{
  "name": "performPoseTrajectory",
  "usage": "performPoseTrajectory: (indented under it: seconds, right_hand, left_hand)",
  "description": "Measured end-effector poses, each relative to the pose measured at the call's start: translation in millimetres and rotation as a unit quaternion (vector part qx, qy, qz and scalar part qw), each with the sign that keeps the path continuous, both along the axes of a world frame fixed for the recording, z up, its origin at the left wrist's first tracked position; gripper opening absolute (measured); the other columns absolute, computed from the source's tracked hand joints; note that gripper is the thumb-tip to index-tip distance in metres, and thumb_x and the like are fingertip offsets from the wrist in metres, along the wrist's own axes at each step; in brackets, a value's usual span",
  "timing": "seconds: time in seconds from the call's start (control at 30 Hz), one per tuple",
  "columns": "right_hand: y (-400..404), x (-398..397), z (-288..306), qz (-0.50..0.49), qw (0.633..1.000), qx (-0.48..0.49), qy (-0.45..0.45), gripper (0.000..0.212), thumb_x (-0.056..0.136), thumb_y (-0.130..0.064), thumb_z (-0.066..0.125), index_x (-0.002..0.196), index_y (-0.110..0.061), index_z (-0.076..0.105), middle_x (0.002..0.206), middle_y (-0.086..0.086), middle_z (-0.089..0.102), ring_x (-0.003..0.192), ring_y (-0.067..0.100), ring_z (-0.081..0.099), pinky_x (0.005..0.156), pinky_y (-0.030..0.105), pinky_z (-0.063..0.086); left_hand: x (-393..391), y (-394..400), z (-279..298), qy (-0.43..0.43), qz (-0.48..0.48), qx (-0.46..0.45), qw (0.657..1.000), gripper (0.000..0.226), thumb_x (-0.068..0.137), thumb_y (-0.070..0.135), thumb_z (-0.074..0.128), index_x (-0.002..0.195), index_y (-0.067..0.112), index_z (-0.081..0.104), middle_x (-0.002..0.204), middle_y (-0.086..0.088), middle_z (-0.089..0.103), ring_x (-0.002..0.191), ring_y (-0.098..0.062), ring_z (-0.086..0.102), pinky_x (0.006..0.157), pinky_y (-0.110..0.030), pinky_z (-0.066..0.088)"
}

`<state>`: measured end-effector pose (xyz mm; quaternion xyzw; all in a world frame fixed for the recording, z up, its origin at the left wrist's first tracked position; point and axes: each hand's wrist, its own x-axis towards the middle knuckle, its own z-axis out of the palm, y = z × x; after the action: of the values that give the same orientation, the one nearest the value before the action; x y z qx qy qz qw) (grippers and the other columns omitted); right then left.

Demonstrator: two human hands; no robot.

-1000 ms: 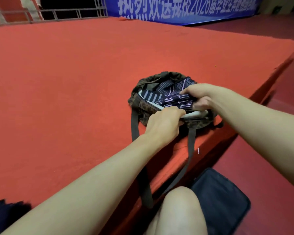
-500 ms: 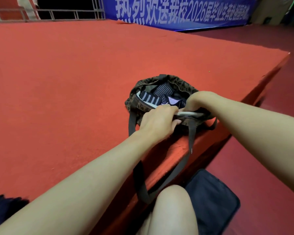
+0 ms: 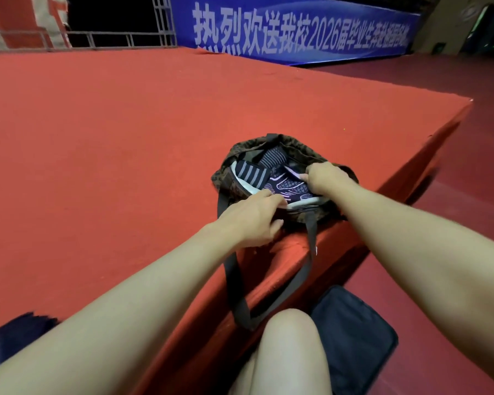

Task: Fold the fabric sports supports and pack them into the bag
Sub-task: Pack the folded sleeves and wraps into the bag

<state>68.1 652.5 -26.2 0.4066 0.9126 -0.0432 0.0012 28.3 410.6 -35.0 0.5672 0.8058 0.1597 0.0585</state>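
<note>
Pinching striped supports (image 3: 280, 181) in the bag (image 3: 334, 212), both hands; banner (image 3: 297, 32) reads "2026".

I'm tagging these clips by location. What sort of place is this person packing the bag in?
Probably a school hall or event venue, at the edge of a stage. The bag sits on a raised platform covered in red carpet, a blue banner with large Chinese lettering and "2026" hangs behind, and a metal railing runs along the back.

The bag (image 3: 271, 143) is held open on the red stage (image 3: 111, 155) by the left hand (image 3: 251, 218). The striped supports (image 3: 280, 178) inside are pinched by the right hand (image 3: 325, 178).
</note>
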Motion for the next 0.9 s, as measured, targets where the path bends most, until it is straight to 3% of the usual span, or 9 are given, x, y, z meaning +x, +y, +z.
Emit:
performPoseTrajectory:
  seconds: [0.13, 0.23, 0.27, 0.43, 0.57, 0.73, 0.83, 0.9]
  right_hand:
    - [-14.0, 0.8, -7.4, -0.010, 0.994, 0.100, 0.031, 0.046, 0.108, -0.047, 0.044, 0.128, -0.013, 0.068, 0.135, 0.017, 0.063, 0.126, 0.040, 0.059, 0.098, 0.044, 0.047]
    - [-40.7, -3.5, 10.9, 0.025, 0.957, 0.265, 0.112, 0.032, 0.100, -0.031, 0.052, 0.115, -0.008, 0.068, 0.132, 0.019, 0.055, 0.124, 0.042, 0.049, 0.092, 0.047, 0.044]
    - [-55.8, -7.9, 17.2, 0.052, 0.949, 0.272, 0.150, 0.029, 0.096, -0.028, 0.053, 0.111, -0.007, 0.067, 0.126, 0.019, 0.056, 0.118, 0.042, 0.050, 0.088, 0.047, 0.044]
    - [-159.1, -37.8, 37.3, 0.197, 0.941, 0.133, 0.241, 0.024, 0.094, -0.029, 0.049, 0.101, -0.020, 0.070, 0.107, 0.011, 0.072, 0.098, 0.040, 0.067, 0.072, 0.041, 0.046]
    - [-247.4, -65.4, 29.4, 0.289, 0.925, 0.043, 0.245, 0.022, 0.092, -0.031, 0.050, 0.099, -0.023, 0.068, 0.096, 0.013, 0.074, 0.091, 0.042, 0.068, 0.075, 0.044, 0.051]
    - [-349.7, -91.9, 11.1, 0.409, 0.895, -0.119, 0.132, 0.026, 0.096, -0.032, 0.052, 0.105, -0.024, 0.074, 0.103, 0.008, 0.077, 0.101, 0.034, 0.070, 0.086, 0.037, 0.055]
    - [-405.5, -99.3, -2.8, 0.395, 0.867, -0.303, 0.025, 0.044, 0.109, -0.041, 0.044, 0.116, -0.006, 0.069, 0.108, 0.016, 0.076, 0.083, 0.031, 0.072, 0.070, 0.037, 0.057]
    - [-429.0, -98.0, -5.9, 0.335, 0.838, -0.428, -0.046, 0.063, 0.110, -0.053, 0.033, 0.123, 0.001, 0.062, 0.102, 0.018, 0.071, 0.073, 0.030, 0.066, 0.063, 0.037, 0.059]
  left_hand:
    - [-4.2, -23.7, 13.5, 0.000, 0.001, 0.028, 1.000, 0.039, 0.099, 0.032, 0.056, 0.138, 0.024, 0.058, 0.140, 0.002, 0.056, 0.129, -0.024, 0.057, 0.105, -0.046, 0.049]
    - [-13.7, -48.2, 29.0, -0.007, 0.019, 0.058, 0.998, 0.042, 0.086, 0.029, 0.046, 0.124, 0.030, 0.065, 0.124, 0.007, 0.060, 0.118, -0.021, 0.060, 0.099, -0.045, 0.052]
    - [-18.6, -57.4, 33.0, -0.012, 0.026, 0.069, 0.997, 0.044, 0.082, 0.026, 0.044, 0.118, 0.031, 0.068, 0.119, 0.009, 0.059, 0.113, -0.019, 0.061, 0.098, -0.043, 0.053]
    - [-40.6, -122.4, 43.1, -0.006, 0.092, 0.087, 0.992, 0.036, 0.084, 0.008, 0.052, 0.097, 0.030, 0.078, 0.108, 0.004, 0.064, 0.093, -0.018, 0.064, 0.091, -0.039, 0.052]
    - [-57.8, -194.8, 51.7, 0.008, 0.158, 0.068, 0.985, 0.035, 0.085, 0.010, 0.053, 0.097, 0.027, 0.081, 0.095, 0.000, 0.071, 0.087, -0.019, 0.064, 0.085, -0.034, 0.050]
    - [-74.2, -304.9, 54.8, 0.010, 0.259, 0.060, 0.964, 0.032, 0.090, 0.012, 0.054, 0.101, 0.027, 0.081, 0.099, 0.003, 0.075, 0.092, -0.016, 0.066, 0.084, -0.029, 0.050]
    - [-81.5, -363.1, 49.1, -0.031, 0.296, -0.019, 0.954, 0.021, 0.101, 0.026, 0.060, 0.114, 0.027, 0.076, 0.108, 0.006, 0.074, 0.098, -0.016, 0.069, 0.083, -0.025, 0.047]
    - [-83.5, -388.5, 41.6, -0.110, 0.290, -0.096, 0.946, 0.032, 0.100, 0.046, 0.064, 0.124, 0.026, 0.069, 0.117, 0.008, 0.072, 0.105, -0.015, 0.069, 0.093, -0.029, 0.052]
